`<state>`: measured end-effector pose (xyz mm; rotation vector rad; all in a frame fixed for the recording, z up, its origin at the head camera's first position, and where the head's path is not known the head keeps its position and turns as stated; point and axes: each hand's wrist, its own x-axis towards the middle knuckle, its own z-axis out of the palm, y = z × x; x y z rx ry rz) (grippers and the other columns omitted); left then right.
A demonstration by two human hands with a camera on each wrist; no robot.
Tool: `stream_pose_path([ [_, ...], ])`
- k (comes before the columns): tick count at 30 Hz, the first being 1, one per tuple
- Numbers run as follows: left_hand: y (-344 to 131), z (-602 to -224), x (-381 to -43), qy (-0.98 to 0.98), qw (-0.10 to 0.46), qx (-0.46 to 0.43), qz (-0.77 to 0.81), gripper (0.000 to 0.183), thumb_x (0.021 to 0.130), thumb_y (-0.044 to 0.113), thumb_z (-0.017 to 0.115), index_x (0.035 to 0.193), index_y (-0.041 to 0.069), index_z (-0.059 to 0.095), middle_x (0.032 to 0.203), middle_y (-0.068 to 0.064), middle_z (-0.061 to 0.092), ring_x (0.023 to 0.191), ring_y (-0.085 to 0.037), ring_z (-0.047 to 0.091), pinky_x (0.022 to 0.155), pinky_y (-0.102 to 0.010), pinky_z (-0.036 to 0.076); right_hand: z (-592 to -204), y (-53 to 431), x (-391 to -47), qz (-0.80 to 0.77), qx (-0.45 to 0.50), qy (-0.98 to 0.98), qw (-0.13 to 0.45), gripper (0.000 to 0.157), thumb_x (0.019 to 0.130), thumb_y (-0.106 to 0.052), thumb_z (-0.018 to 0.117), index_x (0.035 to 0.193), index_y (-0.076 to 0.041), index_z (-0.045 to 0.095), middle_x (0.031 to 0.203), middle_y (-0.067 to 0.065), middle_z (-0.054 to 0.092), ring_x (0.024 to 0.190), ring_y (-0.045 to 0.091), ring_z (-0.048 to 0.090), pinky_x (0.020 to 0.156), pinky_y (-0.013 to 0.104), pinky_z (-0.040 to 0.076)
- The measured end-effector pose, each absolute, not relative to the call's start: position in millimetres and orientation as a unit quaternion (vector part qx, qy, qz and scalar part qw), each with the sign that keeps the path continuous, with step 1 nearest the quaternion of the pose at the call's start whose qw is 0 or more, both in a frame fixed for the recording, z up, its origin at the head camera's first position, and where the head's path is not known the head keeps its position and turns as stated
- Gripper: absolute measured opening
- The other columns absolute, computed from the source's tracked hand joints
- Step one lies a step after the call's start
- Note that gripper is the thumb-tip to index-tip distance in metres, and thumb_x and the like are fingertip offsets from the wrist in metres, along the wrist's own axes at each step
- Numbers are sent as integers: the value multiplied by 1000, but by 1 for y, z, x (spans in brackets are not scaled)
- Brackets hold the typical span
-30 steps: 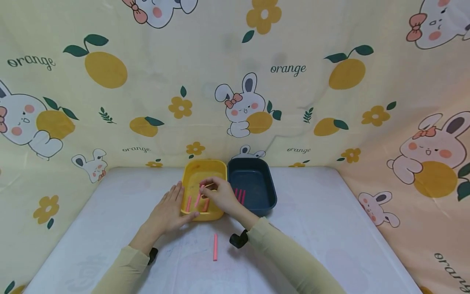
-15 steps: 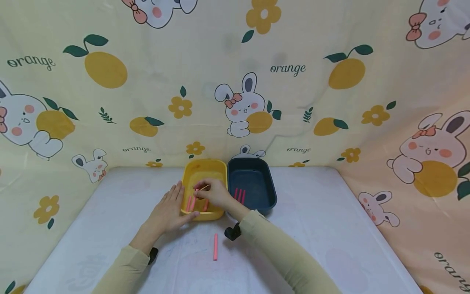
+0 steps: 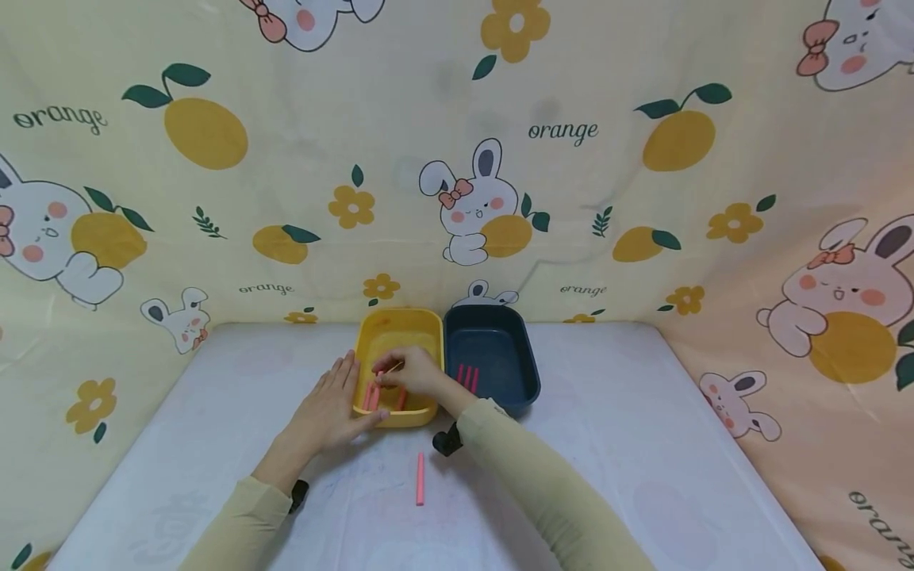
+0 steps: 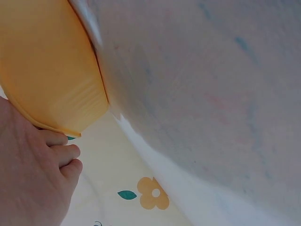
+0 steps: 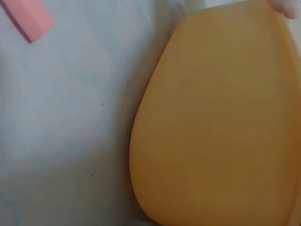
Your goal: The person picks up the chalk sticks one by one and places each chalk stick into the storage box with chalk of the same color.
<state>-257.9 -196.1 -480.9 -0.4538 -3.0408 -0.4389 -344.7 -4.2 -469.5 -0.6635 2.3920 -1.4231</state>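
Note:
A yellow plastic box (image 3: 400, 321) stands on the table with several pink sticks in it. My left hand (image 3: 324, 408) lies against its left side, fingers fairly straight along the rim and thumb over the front edge. Inside the box, my right hand (image 3: 414, 370) pinches the upper end of a pink stick (image 3: 374, 396), which stands close beside another pink stick (image 3: 367, 396). A further stick (image 3: 401, 399) leans farther right in the box. The right wrist view shows the box's outer wall (image 5: 211, 117) and the end of a pink stick (image 5: 33, 21) on the table.
A dark blue box (image 3: 531, 373) touches the yellow one on the right, with several deeper pink sticks (image 3: 467, 377) inside. One pink stick (image 3: 420, 480) lies on the white tablecloth (image 3: 607, 396) in front. A printed cloth (image 3: 400, 119) hangs behind and at the sides.
My right hand has moved left and slightly down inside the yellow box, bringing its pink stick next to the leftmost one. The left hand stays at the rim.

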Motion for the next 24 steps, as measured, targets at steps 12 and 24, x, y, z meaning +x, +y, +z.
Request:
stream_pose_path([
  [12,-195,-480,-257,-979,15,-146,-140,117,93,79,49,160,-11,17,171,-27,10,157,-46,14,125,-60,21,-474,-10,-348,-473,-240,836,142,12,93,-6,78,105,-8,79,94,-1,76,84,8,67,81,21,57],
  [24,-195,-481,-257,-979,18,-145,-142,117,93,79,50,160,-12,18,171,-27,12,157,-46,16,125,-61,22,-475,-12,-347,-444,-228,854,146,10,94,-7,77,104,-8,80,95,-2,76,83,10,65,75,21,57],
])
